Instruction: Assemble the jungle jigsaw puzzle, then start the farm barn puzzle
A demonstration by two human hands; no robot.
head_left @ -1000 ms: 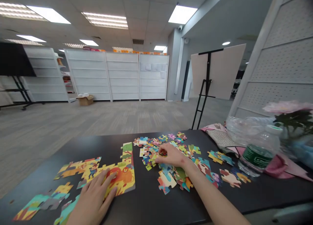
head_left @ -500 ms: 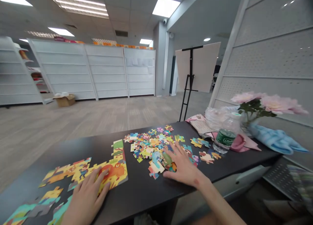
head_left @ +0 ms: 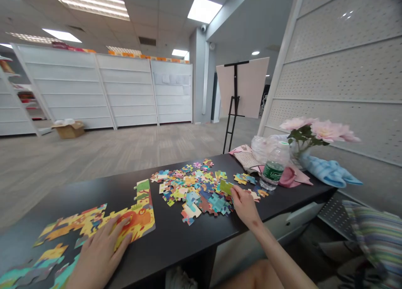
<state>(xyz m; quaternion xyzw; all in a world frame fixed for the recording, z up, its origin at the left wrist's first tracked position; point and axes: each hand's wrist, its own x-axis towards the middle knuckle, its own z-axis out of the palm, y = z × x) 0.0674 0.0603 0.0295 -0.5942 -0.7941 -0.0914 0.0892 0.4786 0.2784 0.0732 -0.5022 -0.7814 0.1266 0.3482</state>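
My left hand (head_left: 102, 249) lies with fingers spread on the joined part of a jigsaw puzzle (head_left: 143, 220), which shows orange animals on yellow. More joined sections, one a teal and grey section (head_left: 34, 270), lie left of and under that hand. Over the right side of a heap of loose puzzle pieces (head_left: 188, 190), my right hand (head_left: 245, 203) pinches a green puzzle piece (head_left: 226, 187) between thumb and fingers. A teal puzzle piece (head_left: 217, 202) lies on the heap just left of this hand.
A water bottle (head_left: 274, 167) stands right of the heap, by a pink cloth (head_left: 290, 176), a vase of pink flowers (head_left: 314, 132) and a blue cloth (head_left: 329, 172). The dark table's front edge (head_left: 176, 262) runs close to me. An easel (head_left: 234, 101) stands beyond.
My right hand, spread over the heap before, has closed on the green piece and lifted it. The left hand stays on the joined puzzle. The view has shifted a little to the right.
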